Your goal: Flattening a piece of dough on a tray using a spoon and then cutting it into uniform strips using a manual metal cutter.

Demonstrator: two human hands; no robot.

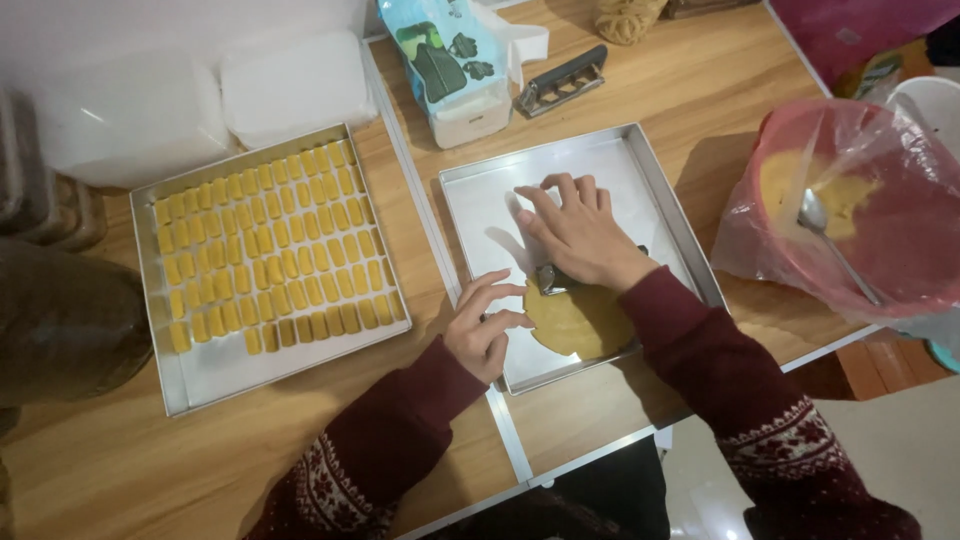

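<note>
My right hand (578,235) lies palm down inside a square metal tray (480,200), fingers curled, covering a small metal tool (548,278) that sticks out under the palm. The tool sits at the top edge of a flat round sheet of yellow dough (575,322) in the tray's near corner. My left hand (483,325) rests at the tray's left rim with fingers apart, its fingertips touching the dough's edge; it holds nothing. Both arms wear dark red patterned sleeves.
A second metal tray (185,375) at the left holds several rows of small yellow dough pieces. Behind it are white plastic boxes (295,80), a blue-and-white bag (450,65) and a dark-handled metal tool (562,80). A red bowl (880,230) in a plastic bag with dough and a spoon stands at the right.
</note>
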